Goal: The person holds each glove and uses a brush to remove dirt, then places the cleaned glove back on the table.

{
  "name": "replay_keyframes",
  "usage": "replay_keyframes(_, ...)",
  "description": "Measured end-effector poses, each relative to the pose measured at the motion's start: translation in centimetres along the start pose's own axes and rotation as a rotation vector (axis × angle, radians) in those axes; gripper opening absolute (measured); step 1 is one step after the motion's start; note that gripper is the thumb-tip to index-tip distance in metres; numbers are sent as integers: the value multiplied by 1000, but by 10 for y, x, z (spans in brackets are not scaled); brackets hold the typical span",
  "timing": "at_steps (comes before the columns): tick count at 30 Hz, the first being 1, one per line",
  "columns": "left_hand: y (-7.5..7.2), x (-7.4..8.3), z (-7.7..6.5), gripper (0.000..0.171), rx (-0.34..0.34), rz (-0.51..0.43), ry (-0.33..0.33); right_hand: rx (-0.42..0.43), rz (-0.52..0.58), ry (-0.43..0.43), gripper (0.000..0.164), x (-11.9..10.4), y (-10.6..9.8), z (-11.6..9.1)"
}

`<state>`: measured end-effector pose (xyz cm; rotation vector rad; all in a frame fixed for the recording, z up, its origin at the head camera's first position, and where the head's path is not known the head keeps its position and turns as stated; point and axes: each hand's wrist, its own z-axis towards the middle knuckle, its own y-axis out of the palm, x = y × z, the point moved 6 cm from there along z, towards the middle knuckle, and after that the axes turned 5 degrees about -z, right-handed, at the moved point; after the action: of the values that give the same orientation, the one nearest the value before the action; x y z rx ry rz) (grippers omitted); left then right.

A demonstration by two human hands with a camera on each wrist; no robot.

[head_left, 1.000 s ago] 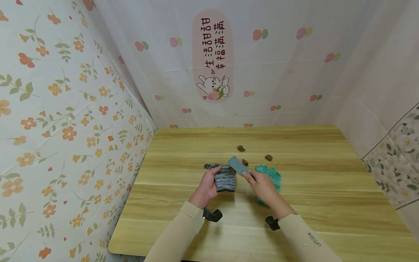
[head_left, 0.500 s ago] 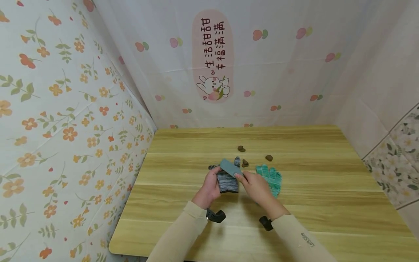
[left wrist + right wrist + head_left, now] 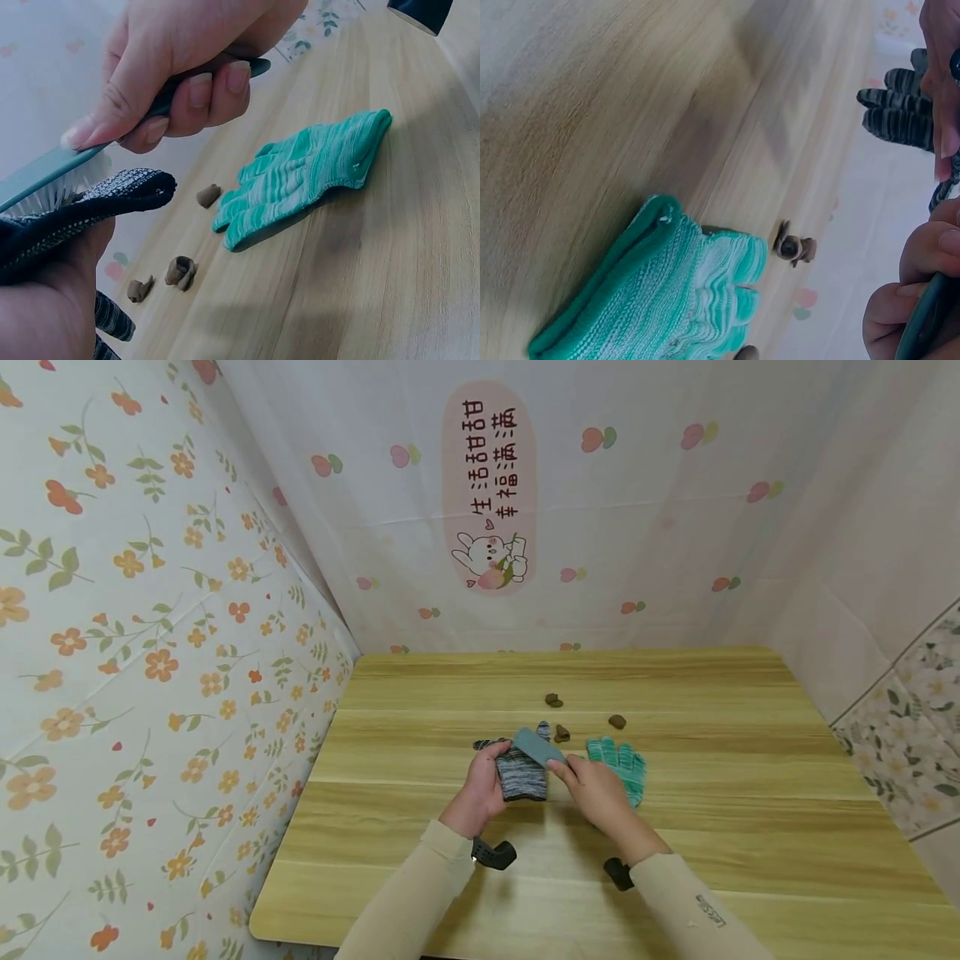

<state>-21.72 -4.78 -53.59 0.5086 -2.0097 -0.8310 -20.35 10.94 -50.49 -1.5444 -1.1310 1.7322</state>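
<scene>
My left hand (image 3: 480,787) holds a grey-and-black knit glove (image 3: 522,778) above the table, its thumb on the near side and knit fingers sticking out beyond. In my right hand (image 3: 596,789) is a blue-grey brush (image 3: 537,747), gripped by its handle with the thumb along the back. White bristles (image 3: 56,191) meet the glove's upper face in the left wrist view. Just right of the hands, a green-and-white knit glove (image 3: 628,768) lies flat, partly hidden by the right hand in the head view.
Brown crumpled bits lie beyond the gloves: one close by (image 3: 562,734), a pair farther back (image 3: 553,700) and another to the right (image 3: 617,722). Patterned cloth walls (image 3: 645,527) stand behind and beside the wooden table (image 3: 390,827).
The brush has swept left and down across the grey glove, then slightly back to the right. My left hand and the glove have shifted a little right.
</scene>
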Motion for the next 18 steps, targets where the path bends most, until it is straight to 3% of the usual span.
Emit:
replay_keyframes(8,-2,0,0,24,39,9,3,-7,10,10,51,8,-2,-1)
replay_keyframes(18,-1,-1,2,26,20,26,-8,-4,18,20,46,15,-5,-3)
